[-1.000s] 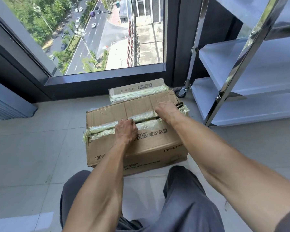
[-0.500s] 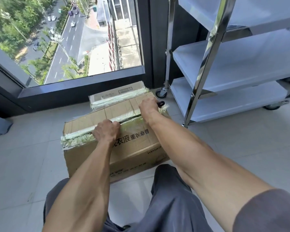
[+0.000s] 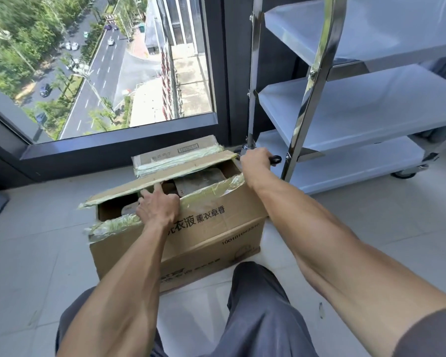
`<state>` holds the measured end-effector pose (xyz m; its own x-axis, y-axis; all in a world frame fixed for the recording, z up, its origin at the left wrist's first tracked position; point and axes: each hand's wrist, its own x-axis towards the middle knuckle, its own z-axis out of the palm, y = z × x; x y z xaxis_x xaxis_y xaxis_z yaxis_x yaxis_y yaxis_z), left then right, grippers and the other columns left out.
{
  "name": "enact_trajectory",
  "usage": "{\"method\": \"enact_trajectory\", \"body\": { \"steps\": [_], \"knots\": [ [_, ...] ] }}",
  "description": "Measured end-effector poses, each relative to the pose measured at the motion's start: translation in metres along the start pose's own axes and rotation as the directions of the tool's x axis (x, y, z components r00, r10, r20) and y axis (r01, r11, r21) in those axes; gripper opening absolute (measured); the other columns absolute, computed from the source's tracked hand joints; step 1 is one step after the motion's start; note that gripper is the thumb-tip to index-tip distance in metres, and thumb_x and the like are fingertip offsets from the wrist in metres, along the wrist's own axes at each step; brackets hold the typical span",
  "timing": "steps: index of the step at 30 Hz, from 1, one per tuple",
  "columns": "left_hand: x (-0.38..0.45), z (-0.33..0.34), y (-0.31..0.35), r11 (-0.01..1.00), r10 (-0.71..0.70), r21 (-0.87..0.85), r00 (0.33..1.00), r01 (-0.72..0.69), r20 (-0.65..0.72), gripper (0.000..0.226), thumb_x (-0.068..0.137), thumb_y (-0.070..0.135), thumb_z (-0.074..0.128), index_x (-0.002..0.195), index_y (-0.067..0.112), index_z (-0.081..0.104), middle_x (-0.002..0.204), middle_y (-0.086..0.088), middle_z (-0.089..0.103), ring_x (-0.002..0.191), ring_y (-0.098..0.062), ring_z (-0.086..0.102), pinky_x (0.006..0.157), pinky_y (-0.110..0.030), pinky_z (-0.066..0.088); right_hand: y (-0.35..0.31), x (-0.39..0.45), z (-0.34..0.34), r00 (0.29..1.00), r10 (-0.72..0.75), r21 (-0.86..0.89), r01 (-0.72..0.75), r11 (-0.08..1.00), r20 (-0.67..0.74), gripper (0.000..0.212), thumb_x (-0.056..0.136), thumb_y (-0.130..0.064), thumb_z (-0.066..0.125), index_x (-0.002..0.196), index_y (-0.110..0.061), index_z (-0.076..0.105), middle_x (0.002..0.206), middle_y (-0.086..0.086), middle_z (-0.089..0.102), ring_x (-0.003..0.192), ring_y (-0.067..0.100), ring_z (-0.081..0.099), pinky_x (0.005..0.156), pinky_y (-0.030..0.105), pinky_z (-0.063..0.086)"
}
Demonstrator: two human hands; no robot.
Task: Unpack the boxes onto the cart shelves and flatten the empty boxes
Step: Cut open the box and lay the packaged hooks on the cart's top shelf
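Observation:
A brown cardboard box (image 3: 211, 235) with printed characters stands on the floor between my knees and the window. Its top seam is slit and the flaps gape, showing pale packets (image 3: 204, 180) inside. My left hand (image 3: 157, 206) grips the near flap's edge, with fingers reaching into the gap. My right hand (image 3: 255, 161) is at the box's far right corner, curled round a black-handled cutting tool (image 3: 275, 159) whose blade is hidden. A second, smaller taped box (image 3: 175, 153) sits behind the first. The steel cart (image 3: 358, 112) with several bare white shelves stands to the right.
A floor-level window (image 3: 101, 73) with a dark frame runs along the back, close behind the boxes. The cart's post (image 3: 298, 130) and a caster (image 3: 404, 173) stand just right of the open box. Pale floor tiles (image 3: 36, 253) spread to the left and right.
The slit along the top reached the right end and the flaps have parted. My left hand went from pressing on the lid to pulling the near flap. My right hand moved past the corner.

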<state>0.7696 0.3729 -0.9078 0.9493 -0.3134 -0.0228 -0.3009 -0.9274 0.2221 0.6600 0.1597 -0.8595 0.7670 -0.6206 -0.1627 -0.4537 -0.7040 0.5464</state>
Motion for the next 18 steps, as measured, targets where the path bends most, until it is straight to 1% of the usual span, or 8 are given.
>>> {"method": "enact_trajectory", "body": {
  "steps": [2, 5, 8, 12, 13, 15, 17, 18],
  "knots": [
    [0.001, 0.003, 0.001, 0.999, -0.005, 0.04, 1.0, 0.006, -0.017, 0.046, 0.079, 0.025, 0.044, 0.123, 0.012, 0.048, 0.113, -0.019, 0.053, 0.087, -0.03, 0.048, 0.075, -0.045, 0.037, 0.014, -0.004, 0.003, 0.994, 0.099, 0.09, -0.095, 0.991, -0.046, 0.025, 0.081, -0.004, 0.064, 0.105, -0.012, 0.067, 0.101, 0.006, 0.065, 0.089, 0.027, 0.062, 0.056, 0.04, 0.042],
    [-0.001, 0.01, 0.009, 0.999, -0.007, 0.038, 1.0, 0.008, -0.031, 0.045, 0.084, 0.023, 0.044, 0.126, 0.007, 0.047, 0.121, -0.022, 0.052, 0.104, -0.035, 0.053, 0.087, -0.048, 0.038, 0.007, -0.006, -0.004, 0.978, 0.187, 0.249, -0.158, 0.955, -0.097, 0.024, 0.084, 0.0, 0.061, 0.106, -0.007, 0.068, 0.102, 0.012, 0.065, 0.091, 0.029, 0.06, 0.059, 0.037, 0.048],
    [-0.001, 0.013, 0.013, 1.0, -0.002, 0.027, 1.0, 0.003, -0.031, 0.037, 0.091, 0.022, 0.044, 0.124, 0.008, 0.049, 0.121, -0.024, 0.053, 0.106, -0.038, 0.053, 0.09, -0.049, 0.04, -0.019, -0.009, -0.018, 0.966, 0.213, 0.413, -0.136, 0.9, -0.146, 0.021, 0.086, -0.002, 0.062, 0.107, -0.005, 0.068, 0.102, 0.014, 0.063, 0.089, 0.027, 0.062, 0.056, 0.033, 0.047],
    [0.001, 0.013, 0.011, 0.988, -0.054, -0.141, 0.998, 0.056, 0.019, 0.033, 0.094, 0.022, 0.044, 0.122, 0.007, 0.054, 0.116, -0.022, 0.058, 0.102, -0.038, 0.058, 0.09, -0.046, 0.047, -0.061, -0.01, -0.035, 0.937, 0.242, 0.628, -0.032, 0.778, -0.252, 0.028, 0.089, -0.008, 0.064, 0.116, -0.005, 0.059, 0.103, 0.014, 0.062, 0.083, 0.024, 0.063, 0.056, 0.031, 0.047],
    [0.001, 0.012, 0.009, 0.979, -0.049, -0.198, 0.999, 0.051, 0.014, 0.032, 0.092, 0.021, 0.045, 0.118, 0.006, 0.058, 0.114, -0.021, 0.061, 0.1, -0.037, 0.059, 0.089, -0.045, 0.049, -0.072, -0.01, -0.039, 0.927, 0.265, 0.706, 0.0, 0.709, -0.266, 0.032, 0.09, -0.01, 0.063, 0.121, -0.007, 0.053, 0.099, 0.011, 0.061, 0.079, 0.023, 0.062, 0.055, 0.032, 0.045],
    [0.0, 0.012, 0.006, 0.948, -0.02, -0.316, 1.0, 0.023, 0.012, 0.028, 0.089, 0.021, 0.048, 0.105, 0.009, 0.068, 0.105, -0.016, 0.069, 0.093, -0.032, 0.062, 0.082, -0.038, 0.051, -0.087, -0.008, -0.042, 0.926, 0.307, 0.845, 0.023, 0.534, -0.219, 0.042, 0.091, -0.011, 0.059, 0.129, -0.012, 0.042, 0.094, 0.01, 0.059, 0.074, 0.023, 0.06, 0.057, 0.033, 0.049],
    [-0.002, 0.012, 0.0, 0.92, 0.024, -0.391, 0.997, 0.007, 0.076, 0.024, 0.087, 0.021, 0.052, 0.093, 0.014, 0.075, 0.097, -0.009, 0.073, 0.088, -0.026, 0.064, 0.072, -0.03, 0.046, -0.095, -0.006, -0.045, 0.927, 0.357, 0.941, -0.016, 0.339, -0.113, 0.045, 0.089, -0.01, 0.058, 0.129, -0.016, 0.038, 0.093, 0.009, 0.061, 0.072, 0.025, 0.06, 0.06, 0.037, 0.054],
    [-0.002, 0.013, -0.004, 0.91, 0.055, -0.416, 0.989, 0.007, 0.138, 0.023, 0.086, 0.019, 0.055, 0.093, 0.015, 0.076, 0.098, -0.007, 0.074, 0.09, -0.023, 0.065, 0.073, -0.027, 0.045, -0.098, -0.005, -0.045, 0.923, 0.382, 0.973, -0.048, 0.227, -0.044, 0.047, 0.089, -0.01, 0.058, 0.129, -0.018, 0.037, 0.093, 0.009, 0.063, 0.073, 0.025, 0.06, 0.06, 0.037, 0.055]
  ]
}}
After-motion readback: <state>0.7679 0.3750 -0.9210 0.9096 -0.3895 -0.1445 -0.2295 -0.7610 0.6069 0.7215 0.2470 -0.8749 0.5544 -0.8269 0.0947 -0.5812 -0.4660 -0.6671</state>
